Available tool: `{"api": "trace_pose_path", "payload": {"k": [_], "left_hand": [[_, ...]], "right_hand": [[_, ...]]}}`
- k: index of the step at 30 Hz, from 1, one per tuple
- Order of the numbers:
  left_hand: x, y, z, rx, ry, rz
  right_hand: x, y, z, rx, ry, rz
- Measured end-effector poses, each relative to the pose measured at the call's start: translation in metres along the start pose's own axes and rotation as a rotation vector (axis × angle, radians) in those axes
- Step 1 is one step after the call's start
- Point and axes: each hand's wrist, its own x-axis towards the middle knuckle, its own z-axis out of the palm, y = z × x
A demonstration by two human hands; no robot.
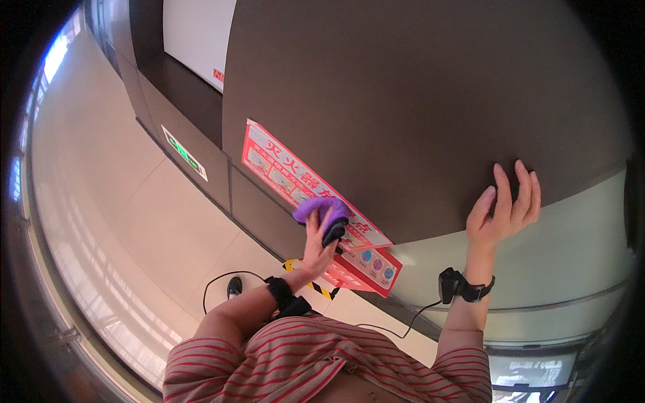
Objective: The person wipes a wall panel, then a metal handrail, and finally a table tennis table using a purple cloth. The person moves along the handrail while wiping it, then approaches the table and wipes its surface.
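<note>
Against red wall sign [282,176], left hand [320,243] gripping purple cloth [318,209], right hand [505,205] open, well apart

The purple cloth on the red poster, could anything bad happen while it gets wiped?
Maybe. The left hand presses the purple cloth onto the red poster, whose lower part looks creased, so rubbing might peel or tear it. A black cable trails near the shoe on the glossy floor; a foot could catch on it. The right hand only leans flat on the dark wall, so it could slip.
</note>
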Motion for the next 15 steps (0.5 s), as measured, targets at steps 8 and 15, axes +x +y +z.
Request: {"api": "trace_pose_path", "payload": {"k": [8, 15], "left_hand": [[0.002, 0.001, 0.036, -0.069, 0.198, -0.034], [-0.07, -0.021, 0.061, 0.096, -0.278, 0.151]], "right_hand": [[-0.005, 0.009, -0.004, 0.115, -0.003, -0.081], [-0.008, 0.015, -0.003, 0.216, 0.043, -0.157]]}}
